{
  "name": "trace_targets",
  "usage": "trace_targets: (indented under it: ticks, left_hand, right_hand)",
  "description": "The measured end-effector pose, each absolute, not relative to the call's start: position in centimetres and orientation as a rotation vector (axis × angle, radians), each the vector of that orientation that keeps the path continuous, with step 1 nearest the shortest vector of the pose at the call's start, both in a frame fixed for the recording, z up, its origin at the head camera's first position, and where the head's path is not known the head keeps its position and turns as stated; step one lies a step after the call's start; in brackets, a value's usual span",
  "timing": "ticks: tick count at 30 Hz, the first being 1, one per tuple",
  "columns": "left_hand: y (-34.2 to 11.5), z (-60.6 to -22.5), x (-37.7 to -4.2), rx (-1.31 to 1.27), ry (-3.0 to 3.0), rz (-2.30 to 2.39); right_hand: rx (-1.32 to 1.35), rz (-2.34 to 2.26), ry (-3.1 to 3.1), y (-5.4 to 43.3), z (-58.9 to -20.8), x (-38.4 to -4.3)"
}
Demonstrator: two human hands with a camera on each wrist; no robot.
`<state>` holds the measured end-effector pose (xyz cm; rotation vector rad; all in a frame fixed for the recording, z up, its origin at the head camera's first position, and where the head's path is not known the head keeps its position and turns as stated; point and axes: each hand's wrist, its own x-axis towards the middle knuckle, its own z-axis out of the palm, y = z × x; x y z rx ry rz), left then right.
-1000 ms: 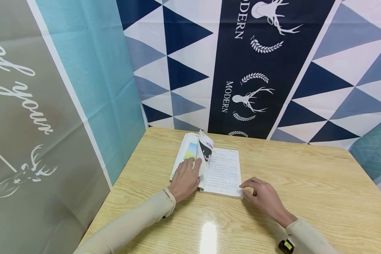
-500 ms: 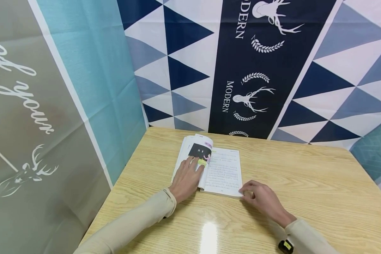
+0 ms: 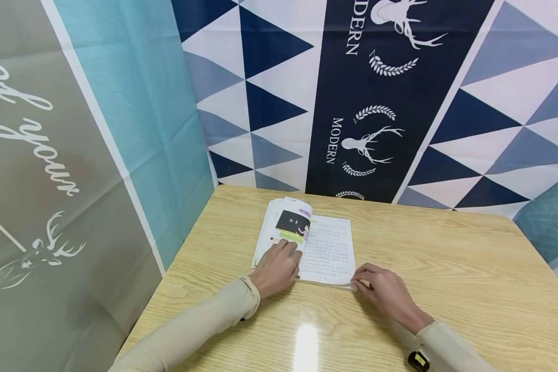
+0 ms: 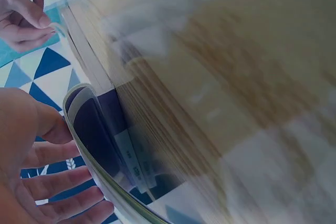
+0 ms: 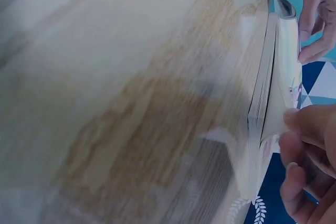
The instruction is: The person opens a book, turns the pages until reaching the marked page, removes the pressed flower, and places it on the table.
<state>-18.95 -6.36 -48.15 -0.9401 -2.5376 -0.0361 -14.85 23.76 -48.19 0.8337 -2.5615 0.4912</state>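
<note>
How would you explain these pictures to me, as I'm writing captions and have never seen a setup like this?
There is no machine at work here, just a person's two bare hands. The large picture comes from a camera worn on the head, looking forward and down. The other two come from cameras on the wrists: each shows its own hand close up, with the other hand in an upper corner.

On the wooden table lies an open book. The left hand rests on its illustrated left page, and the right hand pinches the near outer corner of the right page.
</note>
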Motion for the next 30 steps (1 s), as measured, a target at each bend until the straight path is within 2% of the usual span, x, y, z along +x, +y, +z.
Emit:
trace_targets:
  ticks: [18,30]
  left_hand:
    - [-4.9,-48.4,-18.6,-0.841,-2.517,0.132]
    - [-4.9,-48.2,-18.6,-0.792,-2.503,0.064]
  right_hand:
    - [0.734,0.673,-2.516,23.5,-46.5,-15.2]
    - [0.671,0.719,-2.401,23.5,-45.4,-15.2]
